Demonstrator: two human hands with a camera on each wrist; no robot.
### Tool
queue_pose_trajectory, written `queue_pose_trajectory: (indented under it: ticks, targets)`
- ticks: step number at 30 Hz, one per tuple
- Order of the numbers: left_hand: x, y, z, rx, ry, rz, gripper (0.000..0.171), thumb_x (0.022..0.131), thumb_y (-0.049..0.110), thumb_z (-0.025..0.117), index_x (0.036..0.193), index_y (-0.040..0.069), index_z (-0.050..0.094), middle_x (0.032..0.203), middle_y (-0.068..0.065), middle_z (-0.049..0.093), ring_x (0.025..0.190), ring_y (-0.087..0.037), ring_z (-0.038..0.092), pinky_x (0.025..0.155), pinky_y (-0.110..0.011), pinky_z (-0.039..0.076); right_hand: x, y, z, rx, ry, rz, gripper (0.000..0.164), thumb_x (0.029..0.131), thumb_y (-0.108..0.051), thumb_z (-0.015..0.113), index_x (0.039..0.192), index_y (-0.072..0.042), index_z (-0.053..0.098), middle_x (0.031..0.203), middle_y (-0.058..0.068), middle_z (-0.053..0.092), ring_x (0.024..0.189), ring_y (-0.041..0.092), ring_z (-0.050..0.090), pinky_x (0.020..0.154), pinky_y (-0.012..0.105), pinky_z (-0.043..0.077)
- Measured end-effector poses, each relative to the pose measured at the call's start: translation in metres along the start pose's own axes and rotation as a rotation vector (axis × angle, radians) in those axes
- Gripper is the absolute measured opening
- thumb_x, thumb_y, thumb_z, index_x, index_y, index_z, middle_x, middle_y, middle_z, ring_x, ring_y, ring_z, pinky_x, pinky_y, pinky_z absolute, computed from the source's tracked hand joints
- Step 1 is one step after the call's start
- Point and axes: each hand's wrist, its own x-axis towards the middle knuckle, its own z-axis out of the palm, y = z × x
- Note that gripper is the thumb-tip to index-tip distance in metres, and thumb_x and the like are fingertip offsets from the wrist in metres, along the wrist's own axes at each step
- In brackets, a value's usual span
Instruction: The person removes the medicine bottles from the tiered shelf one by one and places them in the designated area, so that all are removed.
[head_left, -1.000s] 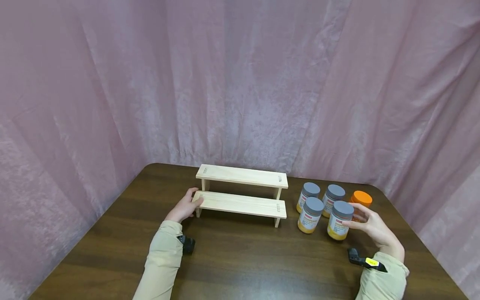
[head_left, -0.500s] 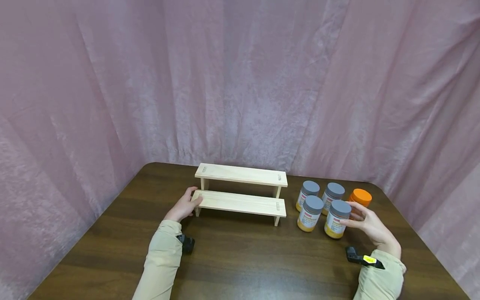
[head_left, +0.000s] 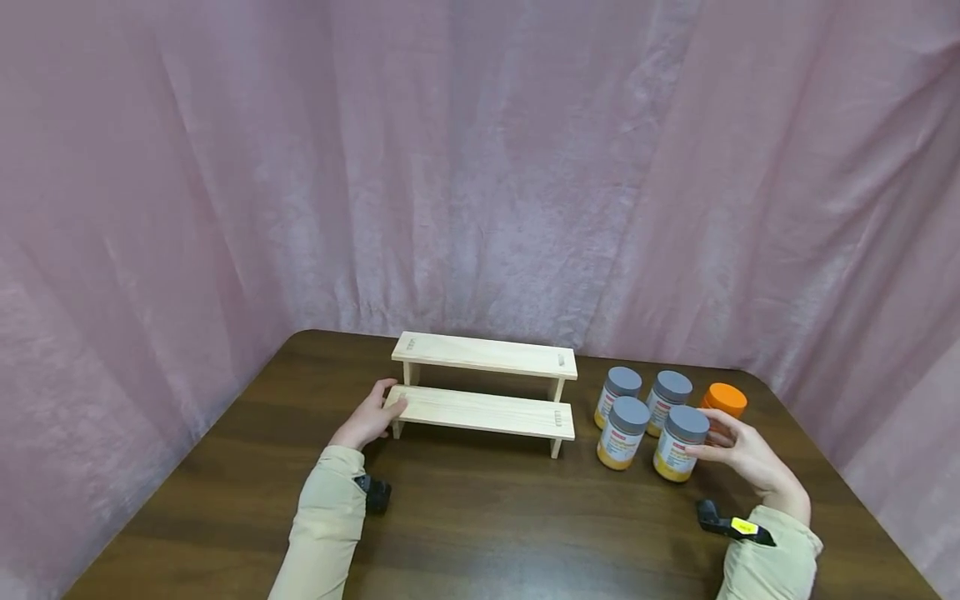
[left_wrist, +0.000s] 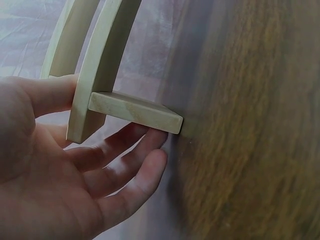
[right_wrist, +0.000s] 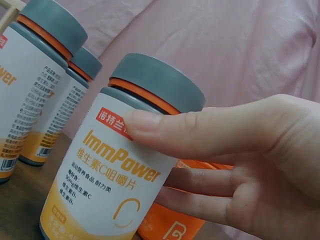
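Note:
My left hand (head_left: 366, 419) holds the left end of a pale wooden two-tier display stand (head_left: 480, 410). Its thumb lies on the lower shelf, and in the left wrist view the other fingers sit beside and under the shelf's end leg (left_wrist: 137, 111). At the right, my right hand (head_left: 752, 458) grips a vitamin C tablet bottle (right_wrist: 110, 160) with a grey lid and a white and yellow label. The thumb presses the label's front; the fingers reach round behind, partly hidden. The bottle leans slightly and is the nearest of a small group.
Several matching bottles stand close by: one (head_left: 622, 433) left of the held one, two behind, one of them this bottle (head_left: 618, 396). An orange-lidded orange container (head_left: 724, 400) stands behind my right hand. A pink curtain (head_left: 480, 167) hangs along the back of the dark wooden table (head_left: 480, 517).
Both hands keep their hold. The bottle in my right hand shifts slightly left, then back right; the stand and the other bottles stay in place.

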Motion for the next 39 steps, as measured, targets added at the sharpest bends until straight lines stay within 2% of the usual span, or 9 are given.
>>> queue_pose_trajectory:
  ticks: [3, 6, 9, 12, 18, 28, 34, 36, 39]
  targets:
    - [0.000, 0.001, -0.002, 0.011, -0.004, 0.000, 0.056, 0.102, 0.022, 0.047, 0.148, 0.001, 0.022, 0.129, -0.034, 0.046, 0.101, -0.035, 0.054, 0.068, -0.035, 0.047, 0.000, -0.003, 0.002, -0.001, -0.013, 0.001, 0.071, 0.086, -0.017, 0.074, 0.141, 0.008, 0.036, 0.112, -0.022, 0.056, 0.096, -0.020, 0.049, 0.081, 0.013, 0.047]
    - [0.000, 0.001, -0.004, 0.020, -0.008, -0.004, 0.056, 0.102, 0.022, 0.047, 0.148, 0.002, 0.021, 0.129, -0.034, 0.046, 0.100, -0.034, 0.054, 0.068, -0.034, 0.047, 0.002, -0.007, 0.003, -0.041, -0.016, 0.009, 0.071, 0.086, -0.020, 0.074, 0.141, 0.006, 0.038, 0.123, -0.002, 0.061, 0.100, -0.014, 0.052, 0.082, 0.016, 0.048]
    - [0.001, 0.002, -0.006, 0.017, -0.007, -0.001, 0.056, 0.102, 0.022, 0.047, 0.148, 0.001, 0.021, 0.130, -0.034, 0.046, 0.100, -0.034, 0.054, 0.068, -0.034, 0.047, 0.004, -0.011, 0.002, -0.090, -0.010, 0.015, 0.070, 0.086, -0.023, 0.074, 0.141, 0.005, 0.039, 0.134, 0.020, 0.056, 0.112, 0.008, 0.059, 0.083, 0.018, 0.048]
    - [0.001, 0.002, -0.006, 0.010, -0.008, 0.005, 0.057, 0.103, 0.022, 0.046, 0.148, 0.000, 0.020, 0.130, -0.035, 0.045, 0.100, -0.035, 0.054, 0.068, -0.035, 0.047, 0.005, -0.014, 0.001, -0.125, -0.011, 0.013, 0.069, 0.087, -0.023, 0.073, 0.141, 0.005, 0.039, 0.137, 0.028, 0.050, 0.120, 0.031, 0.056, 0.083, 0.019, 0.048]
    - [0.001, 0.000, -0.004, 0.000, -0.006, -0.015, 0.057, 0.102, 0.021, 0.047, 0.148, 0.000, 0.020, 0.130, -0.035, 0.044, 0.099, -0.034, 0.054, 0.067, -0.035, 0.048, 0.007, -0.018, 0.002, -0.119, -0.023, -0.011, 0.066, 0.086, -0.021, 0.074, 0.138, 0.005, 0.043, 0.133, 0.025, 0.054, 0.118, 0.032, 0.057, 0.080, 0.017, 0.049]
    - [0.002, 0.000, 0.002, -0.012, -0.007, -0.009, 0.058, 0.103, 0.023, 0.046, 0.149, 0.001, 0.019, 0.133, -0.035, 0.043, 0.104, -0.036, 0.053, 0.068, -0.034, 0.047, 0.011, -0.015, 0.002, -0.137, 0.046, 0.014, 0.065, 0.086, -0.022, 0.075, 0.136, 0.005, 0.044, 0.132, 0.028, 0.054, 0.120, 0.044, 0.055, 0.080, 0.016, 0.047]
    - [0.001, -0.003, 0.002, -0.008, -0.011, -0.017, 0.058, 0.103, 0.023, 0.046, 0.149, 0.001, 0.019, 0.134, -0.035, 0.041, 0.103, -0.036, 0.053, 0.069, -0.034, 0.047, 0.011, -0.009, 0.006, -0.127, 0.053, 0.032, 0.068, 0.088, -0.025, 0.072, 0.140, 0.004, 0.041, 0.139, 0.030, 0.048, 0.128, 0.051, 0.046, 0.097, 0.046, 0.049]
    - [0.002, -0.003, 0.001, -0.005, -0.013, -0.012, 0.058, 0.103, 0.023, 0.046, 0.149, 0.001, 0.019, 0.135, -0.036, 0.040, 0.106, -0.038, 0.053, 0.070, -0.035, 0.048, 0.011, -0.008, 0.006, -0.123, 0.055, 0.032, 0.067, 0.088, -0.025, 0.072, 0.140, 0.003, 0.041, 0.138, 0.028, 0.050, 0.126, 0.046, 0.050, 0.096, 0.044, 0.050]
    - [0.002, -0.002, 0.000, -0.003, -0.020, -0.015, 0.058, 0.102, 0.023, 0.046, 0.150, 0.002, 0.019, 0.137, -0.035, 0.040, 0.110, -0.039, 0.052, 0.070, -0.034, 0.048, 0.010, -0.008, 0.007, -0.120, 0.064, 0.038, 0.066, 0.087, -0.024, 0.073, 0.140, 0.002, 0.043, 0.132, 0.020, 0.056, 0.114, 0.019, 0.061, 0.088, 0.026, 0.052]
